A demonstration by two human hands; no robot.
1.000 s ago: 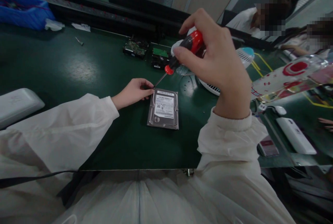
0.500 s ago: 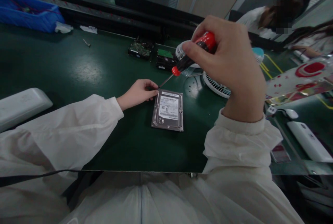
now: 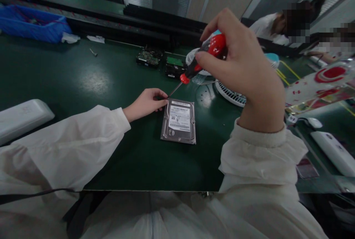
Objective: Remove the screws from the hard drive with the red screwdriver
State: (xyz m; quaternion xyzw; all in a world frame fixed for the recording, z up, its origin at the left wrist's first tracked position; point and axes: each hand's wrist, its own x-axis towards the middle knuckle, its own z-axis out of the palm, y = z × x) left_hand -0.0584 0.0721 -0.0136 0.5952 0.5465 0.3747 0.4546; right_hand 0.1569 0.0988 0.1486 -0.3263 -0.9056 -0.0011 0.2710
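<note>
A hard drive (image 3: 179, 120) with a white label lies flat on the green table (image 3: 122, 157). At its far left corner, the thumb and fingers of my left hand (image 3: 146, 104) are closed against the edge. My right hand (image 3: 238, 57) is wrapped round the red and black handle of a screwdriver (image 3: 197, 65), raised above the table. The slanted shaft points down to the left, its tip at that same corner beside my left fingertips. Exactly what the tip touches is too small to make out.
Two more drives with bare circuit boards, one (image 3: 149, 57) left of the other (image 3: 174, 67), lie behind. A white fan (image 3: 231, 93) stands partly behind my right hand. Blue bin (image 3: 41, 26) far left, white case (image 3: 24, 118) nearer left. Two people sit at the far right.
The whole view has shifted slightly, so the table sits a little lower. My right hand and the screwdriver have turned a little; the tip stays at the drive's corner.
</note>
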